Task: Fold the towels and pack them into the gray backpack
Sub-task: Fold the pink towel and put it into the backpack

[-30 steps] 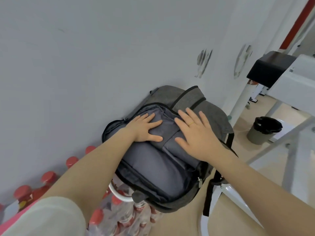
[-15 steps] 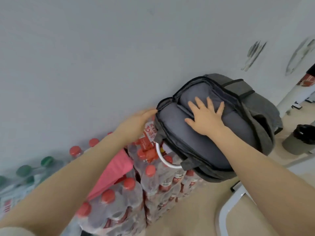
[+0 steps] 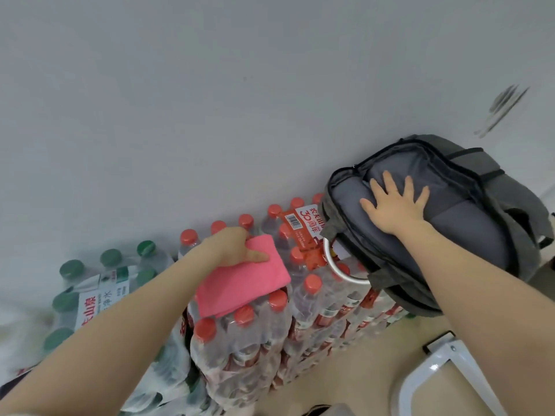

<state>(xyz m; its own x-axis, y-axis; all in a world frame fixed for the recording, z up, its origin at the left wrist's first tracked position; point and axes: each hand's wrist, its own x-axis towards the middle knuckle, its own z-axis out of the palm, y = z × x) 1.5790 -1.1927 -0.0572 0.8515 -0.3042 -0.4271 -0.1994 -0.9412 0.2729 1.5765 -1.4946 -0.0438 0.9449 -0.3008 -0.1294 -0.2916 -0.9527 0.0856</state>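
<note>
The gray backpack (image 3: 486, 235) lies at the right of the scene, resting on shrink-wrapped packs of red-capped water bottles (image 3: 312, 298) and close against the pale wall (image 3: 210, 100) on its far side. Its main zipper is undone, and the flap's smooth lighter-gray lining faces up. The right hand (image 3: 393, 205) lies flat on that lining, fingers (image 3: 387, 181) straight and spread, palm pressing down, nothing grasped.

A folded pink towel (image 3: 243, 283) sits to the left of the backpack, on top of the red-capped bottle packs and apart from the bag. The left hand (image 3: 237, 244) is on the towel's far edge; the thumb lies across the top of the cloth and the other fingers curl over the edge, pinching it. The towel is a neat flat rectangle, its near end resting on the bottle caps.

A white curved handle (image 3: 339, 265) shows just below the backpack's left corner, between the bag and the bottles. Farther left stands a pack of green-capped bottles (image 3: 99, 283), partly blurred. At the near right, on the beige floor (image 3: 360, 364), part of a white metal frame (image 3: 432, 370) is visible.
</note>
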